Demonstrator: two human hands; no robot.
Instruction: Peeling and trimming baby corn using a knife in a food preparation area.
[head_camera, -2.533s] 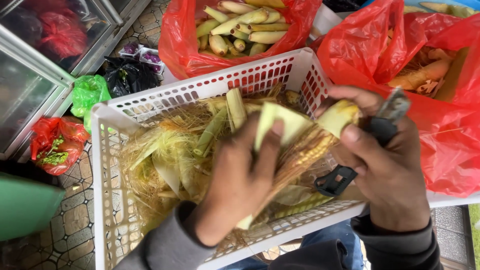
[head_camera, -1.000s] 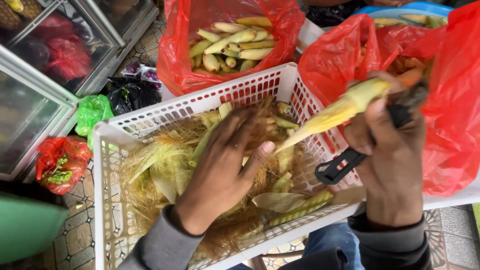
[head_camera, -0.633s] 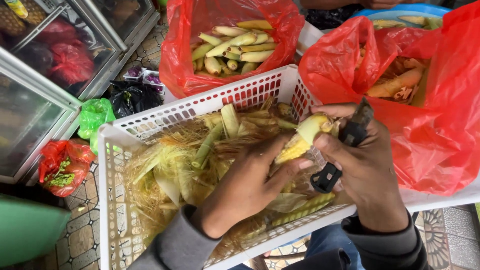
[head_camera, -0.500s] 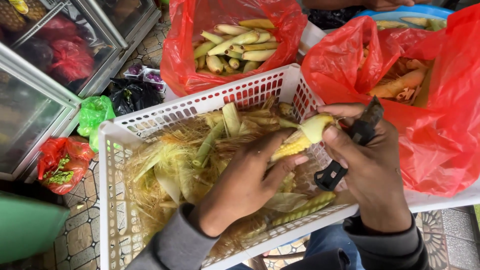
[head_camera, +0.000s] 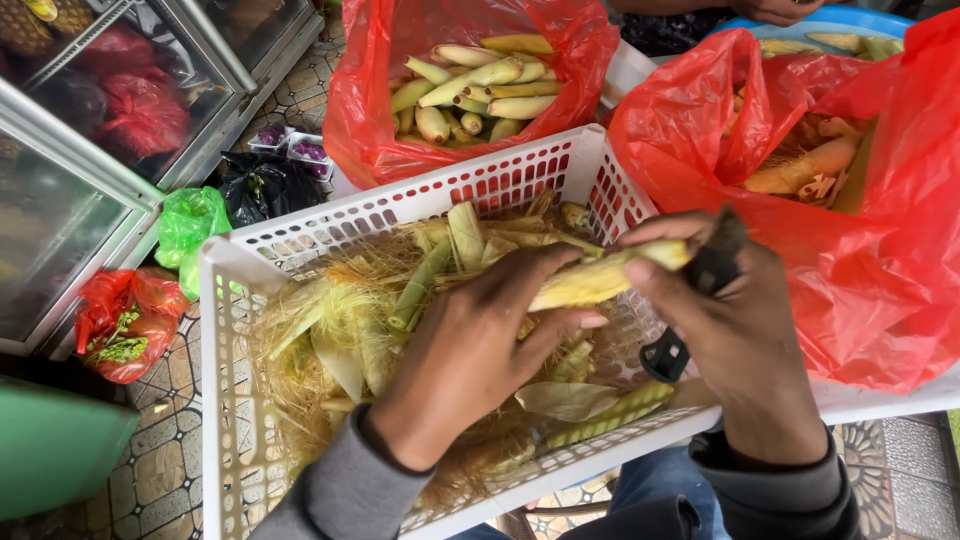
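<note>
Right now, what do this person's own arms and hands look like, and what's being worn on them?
Both hands are bare: no gloves, rings or watch visible. The left hand and the right hand each come out of a long grey sleeve with a ribbed cuff at the wrist.

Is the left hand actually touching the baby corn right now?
Touching. The head view shows the left hand with its fingers wrapped over the baby corn, above the white basket.
</note>
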